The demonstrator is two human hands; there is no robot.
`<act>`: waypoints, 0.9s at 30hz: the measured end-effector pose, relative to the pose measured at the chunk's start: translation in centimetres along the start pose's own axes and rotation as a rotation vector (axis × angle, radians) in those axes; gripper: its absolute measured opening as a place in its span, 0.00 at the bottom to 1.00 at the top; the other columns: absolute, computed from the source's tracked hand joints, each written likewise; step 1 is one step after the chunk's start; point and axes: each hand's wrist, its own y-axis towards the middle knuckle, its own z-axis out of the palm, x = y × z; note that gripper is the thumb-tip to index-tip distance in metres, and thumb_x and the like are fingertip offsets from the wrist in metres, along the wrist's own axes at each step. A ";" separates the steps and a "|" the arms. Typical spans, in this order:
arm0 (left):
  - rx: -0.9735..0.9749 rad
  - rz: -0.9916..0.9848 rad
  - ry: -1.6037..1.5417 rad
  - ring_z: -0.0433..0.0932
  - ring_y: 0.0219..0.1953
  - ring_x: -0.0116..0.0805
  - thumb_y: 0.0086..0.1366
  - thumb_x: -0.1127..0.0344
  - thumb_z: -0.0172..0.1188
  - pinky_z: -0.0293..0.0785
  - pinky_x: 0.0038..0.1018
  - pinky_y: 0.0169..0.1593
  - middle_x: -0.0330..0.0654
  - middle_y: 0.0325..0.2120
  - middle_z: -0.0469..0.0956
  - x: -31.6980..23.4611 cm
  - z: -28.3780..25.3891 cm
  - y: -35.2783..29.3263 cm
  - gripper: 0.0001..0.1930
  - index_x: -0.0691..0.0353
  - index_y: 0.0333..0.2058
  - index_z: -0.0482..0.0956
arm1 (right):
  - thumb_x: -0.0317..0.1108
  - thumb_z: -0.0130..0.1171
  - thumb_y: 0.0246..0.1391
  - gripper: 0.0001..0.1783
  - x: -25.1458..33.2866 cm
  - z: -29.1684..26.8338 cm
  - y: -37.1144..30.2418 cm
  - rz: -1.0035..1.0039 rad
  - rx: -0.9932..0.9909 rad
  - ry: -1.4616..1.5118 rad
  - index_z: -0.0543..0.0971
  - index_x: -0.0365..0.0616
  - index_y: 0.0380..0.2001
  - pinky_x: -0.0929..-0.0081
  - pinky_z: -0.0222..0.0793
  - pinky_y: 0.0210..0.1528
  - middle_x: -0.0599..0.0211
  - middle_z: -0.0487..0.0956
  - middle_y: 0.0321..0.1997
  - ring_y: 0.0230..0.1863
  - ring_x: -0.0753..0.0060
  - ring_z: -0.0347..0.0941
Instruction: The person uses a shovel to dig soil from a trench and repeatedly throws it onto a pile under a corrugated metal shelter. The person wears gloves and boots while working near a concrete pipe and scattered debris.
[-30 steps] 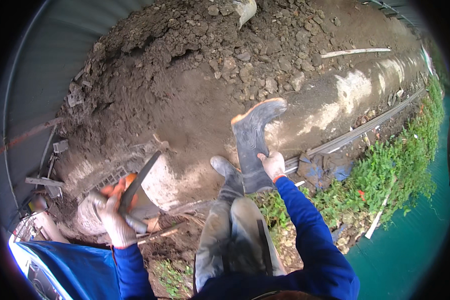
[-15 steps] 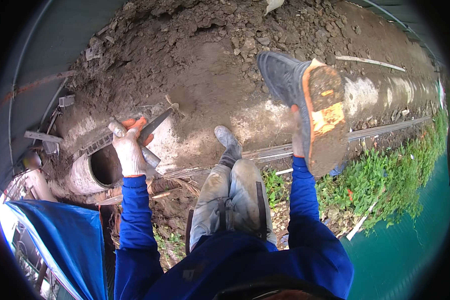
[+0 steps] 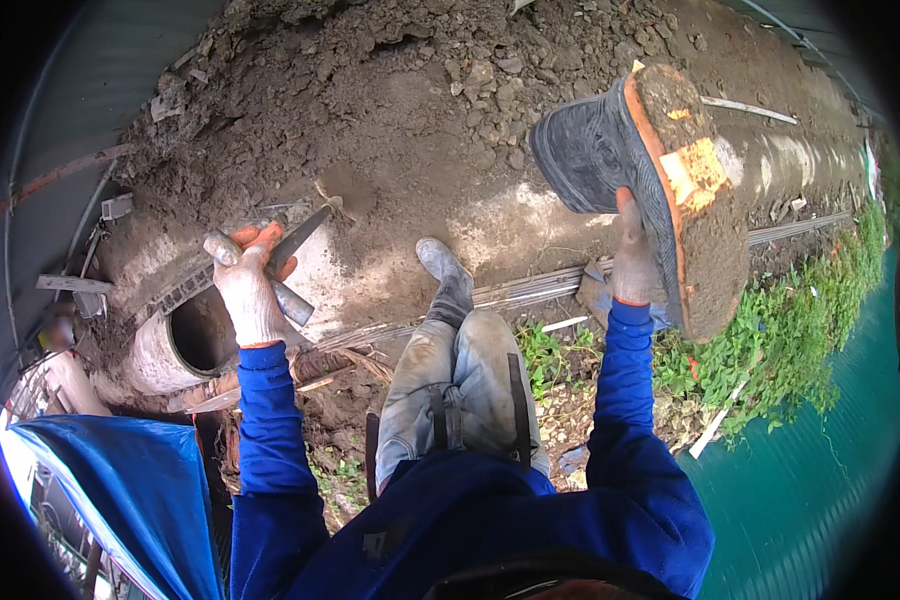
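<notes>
My left hand (image 3: 248, 288), in a white glove with orange fingertips, is closed round a tool with a thick grey cylindrical bar (image 3: 292, 304) and a flat, dark blade (image 3: 300, 236). The blade slants up and right, away from the palm. At the right, my right hand (image 3: 634, 258), gloved too, is closed on the side of a large dark, rubbery object (image 3: 582, 150). That object has ridged, folded walls, an orange edge and a broad mud-caked face with a yellow-orange patch. Its exact kind I cannot make out. It is raised off the ground.
A long, dirt-covered concrete pipe (image 3: 515, 232) crosses the ground, near an open pipe end (image 3: 160, 358). Thin rods (image 3: 530, 290) run alongside. My grey boot (image 3: 440, 262) rests on the pipe. Loose soil (image 3: 370, 90) lies beyond, a blue tarp (image 3: 120, 480) at left, green plants (image 3: 770, 340) at right.
My right hand has moved up and right with the rubbery object, which has turned to show more of its dark wall. My left hand and the bladed tool have shifted slightly left.
</notes>
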 end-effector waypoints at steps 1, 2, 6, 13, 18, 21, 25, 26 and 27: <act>-0.007 0.007 -0.009 0.84 0.52 0.39 0.67 0.73 0.56 0.89 0.36 0.38 0.52 0.48 0.83 0.0 -0.1 0.0 0.13 0.62 0.49 0.72 | 0.45 0.60 0.70 0.26 0.3 -0.2 0.5 0.039 -0.005 -0.020 0.77 0.42 0.64 0.66 0.59 0.73 0.64 0.77 0.69 0.70 0.64 0.71; -0.019 0.010 -0.029 0.85 0.50 0.38 0.66 0.74 0.56 0.89 0.35 0.37 0.52 0.48 0.84 0.0 -0.2 0.0 0.14 0.64 0.50 0.72 | 0.45 0.60 0.70 0.26 0.7 -0.3 0.9 -0.024 -0.022 -0.033 0.77 0.39 0.63 0.67 0.61 0.72 0.63 0.78 0.67 0.68 0.65 0.72; -0.011 0.006 -0.033 0.85 0.51 0.38 0.66 0.73 0.55 0.89 0.36 0.38 0.52 0.48 0.84 0.2 -0.6 0.0 0.13 0.64 0.50 0.72 | 0.48 0.63 0.67 0.28 1.2 -0.6 1.7 -0.058 0.016 -0.094 0.79 0.43 0.63 0.66 0.61 0.72 0.61 0.78 0.68 0.68 0.60 0.73; -0.018 -0.011 -0.046 0.85 0.51 0.39 0.66 0.73 0.56 0.89 0.36 0.39 0.53 0.50 0.83 0.6 -1.2 0.0 0.14 0.63 0.50 0.72 | 0.55 0.73 0.54 0.35 -3.5 3.4 2.7 0.311 0.419 -0.650 0.81 0.37 0.54 0.60 0.70 0.65 0.48 0.83 0.57 0.61 0.49 0.78; -0.025 -0.005 -0.034 0.84 0.52 0.41 0.66 0.70 0.56 0.89 0.36 0.41 0.54 0.50 0.83 0.9 -2.0 0.2 0.15 0.63 0.51 0.71 | 0.51 0.72 0.50 0.31 -13.4 11.7 3.0 0.302 0.650 -0.813 0.84 0.37 0.48 0.53 0.75 0.61 0.43 0.84 0.51 0.57 0.43 0.80; -0.028 0.015 0.012 0.82 0.55 0.45 0.66 0.69 0.57 0.88 0.39 0.45 0.53 0.48 0.83 1.4 -2.6 0.4 0.17 0.62 0.52 0.71 | 0.52 0.75 0.46 0.34 -21.4 17.8 2.9 0.341 0.899 -0.978 0.85 0.39 0.52 0.56 0.74 0.62 0.45 0.83 0.56 0.60 0.47 0.80; -0.028 0.043 -0.065 0.77 0.63 0.52 0.66 0.69 0.57 0.86 0.46 0.51 0.51 0.46 0.83 1.9 -3.6 0.4 0.17 0.61 0.53 0.71 | 0.53 0.77 0.44 0.37 -31.0 24.4 2.8 0.350 1.130 -1.111 0.84 0.43 0.55 0.56 0.75 0.63 0.52 0.82 0.60 0.62 0.51 0.79; -0.017 0.013 -0.069 0.77 0.64 0.52 0.66 0.69 0.58 0.85 0.49 0.54 0.51 0.46 0.83 2.0 -3.7 0.3 0.17 0.61 0.53 0.71 | 0.53 0.78 0.43 0.38 -32.7 25.0 1.8 0.423 1.200 -1.111 0.84 0.43 0.55 0.56 0.75 0.63 0.52 0.82 0.61 0.62 0.53 0.80; -0.013 -0.004 -0.087 0.76 0.64 0.52 0.66 0.69 0.58 0.85 0.50 0.54 0.52 0.46 0.83 2.1 -3.9 0.2 0.18 0.62 0.53 0.70 | 0.52 0.82 0.38 0.40 -34.1 25.1 1.3 0.461 1.272 -1.115 0.85 0.43 0.54 0.55 0.76 0.62 0.53 0.83 0.60 0.61 0.54 0.80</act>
